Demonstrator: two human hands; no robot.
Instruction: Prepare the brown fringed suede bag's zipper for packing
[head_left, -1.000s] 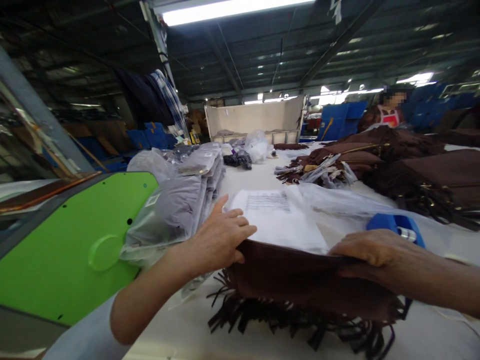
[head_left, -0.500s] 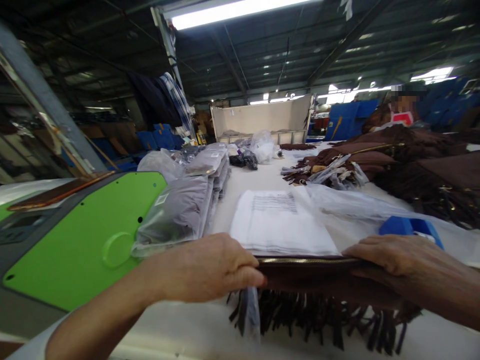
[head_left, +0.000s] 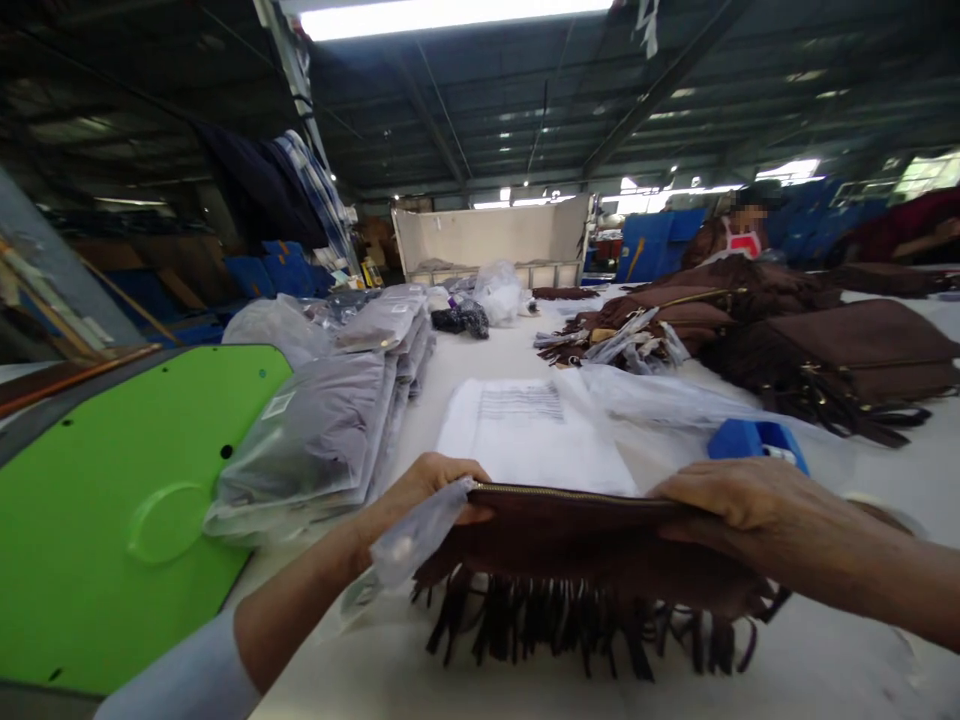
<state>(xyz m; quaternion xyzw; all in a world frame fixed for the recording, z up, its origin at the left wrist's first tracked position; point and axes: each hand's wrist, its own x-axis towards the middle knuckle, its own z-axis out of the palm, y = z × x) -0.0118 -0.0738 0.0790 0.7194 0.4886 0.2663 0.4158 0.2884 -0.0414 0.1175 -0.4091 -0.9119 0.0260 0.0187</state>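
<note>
A dark brown fringed bag [head_left: 577, 545] with a gold zipper along its top edge is held up between my two hands. My left hand [head_left: 439, 480] is closed on its top left corner, beside a small clear plastic piece [head_left: 420, 535] that hangs over the zipper end. At the top right, my right hand [head_left: 739, 500] grips the bag with the thumb behind or under the edge, partly hidden. The fringe dangles just above the white table. Behind the bag lies a stack of white printed plastic bags [head_left: 525, 425].
At left stand a green machine panel [head_left: 97, 500] and a pile of bagged grey items [head_left: 322, 420]. A blue holder [head_left: 757, 440] sits at right, before several brown bags [head_left: 862, 350]. A person [head_left: 739, 235] is at the far right of the table [head_left: 457, 350].
The bag is raised slightly and its left corner tilts up. The clear plastic piece, hanging below my left hand before, now lies across the front of it. The view has shifted right.
</note>
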